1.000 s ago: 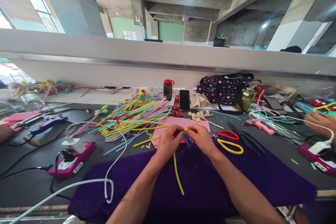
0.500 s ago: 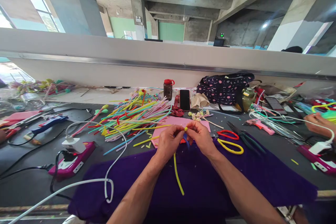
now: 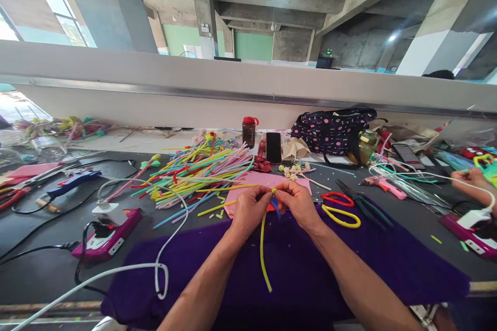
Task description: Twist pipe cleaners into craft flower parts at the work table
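Note:
My left hand and my right hand meet above a purple cloth, fingers pinched together on the top end of a yellow pipe cleaner. Its long tail hangs down toward me over the cloth. A short blue piece shows between the two hands. A pink sheet lies just beyond my fingers.
A heap of coloured pipe cleaners lies left of centre. Red and yellow handled scissors rest right of my hands. Pink power strips with cables sit left and right. A bottle, phone and dotted bag stand behind. Another person's hand works far right.
My hands stay pinched on the yellow pipe cleaner; its hanging tail has straightened and shifted slightly right. The other person's hand at far right has moved a little.

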`<state>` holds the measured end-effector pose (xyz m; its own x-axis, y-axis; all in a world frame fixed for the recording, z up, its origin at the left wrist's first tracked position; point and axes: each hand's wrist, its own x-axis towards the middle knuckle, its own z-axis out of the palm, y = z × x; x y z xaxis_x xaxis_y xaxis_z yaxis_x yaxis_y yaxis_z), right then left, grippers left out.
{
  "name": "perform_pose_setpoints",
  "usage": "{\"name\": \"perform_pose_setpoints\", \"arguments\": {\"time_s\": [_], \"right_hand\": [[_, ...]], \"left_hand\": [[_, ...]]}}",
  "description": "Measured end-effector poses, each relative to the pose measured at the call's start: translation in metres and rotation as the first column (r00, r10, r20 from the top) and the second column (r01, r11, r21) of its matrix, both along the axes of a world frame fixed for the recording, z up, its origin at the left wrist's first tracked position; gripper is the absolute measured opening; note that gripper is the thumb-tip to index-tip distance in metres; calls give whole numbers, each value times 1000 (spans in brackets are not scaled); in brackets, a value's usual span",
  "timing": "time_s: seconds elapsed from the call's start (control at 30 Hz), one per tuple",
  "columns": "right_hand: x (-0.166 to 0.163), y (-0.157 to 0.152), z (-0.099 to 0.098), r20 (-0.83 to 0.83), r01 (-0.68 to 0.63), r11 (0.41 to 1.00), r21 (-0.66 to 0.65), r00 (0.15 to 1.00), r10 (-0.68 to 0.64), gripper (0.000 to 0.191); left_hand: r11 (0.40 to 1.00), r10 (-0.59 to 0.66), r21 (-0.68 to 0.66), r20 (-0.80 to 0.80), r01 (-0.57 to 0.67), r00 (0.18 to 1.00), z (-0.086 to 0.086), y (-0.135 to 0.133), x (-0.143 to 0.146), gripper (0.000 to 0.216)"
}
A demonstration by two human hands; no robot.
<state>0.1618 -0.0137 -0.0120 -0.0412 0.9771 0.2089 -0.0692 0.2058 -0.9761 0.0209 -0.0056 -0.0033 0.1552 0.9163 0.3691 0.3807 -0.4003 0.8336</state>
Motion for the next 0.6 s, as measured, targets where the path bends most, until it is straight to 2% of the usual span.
{"name": "perform_pose_setpoints", "arguments": {"time_s": [0.13,0.27,0.4,0.5,0.6], "right_hand": [[-1,-1,0,45,28,999,38,999,-30,13],[-3,0,-1,76,52,996,79,995,-58,13],[-2,1,0,5,10,1000,15,1000,-10,16],[1,1,2,-35,-60,996,-63,998,58,19],[3,0,5,1,-36,998,-45,999,36,17]], "left_hand": [[997,-56,-42,75,59,996,-6,3,1,20],[993,-111,-31,120,115,987,-12,5,1,20],[991,-131,0,94,132,987,-14,4,3,17],[985,-167,-29,120,172,979,-12,4,4,18],[976,-190,-79,169,205,967,-11,4,3,21]]}}
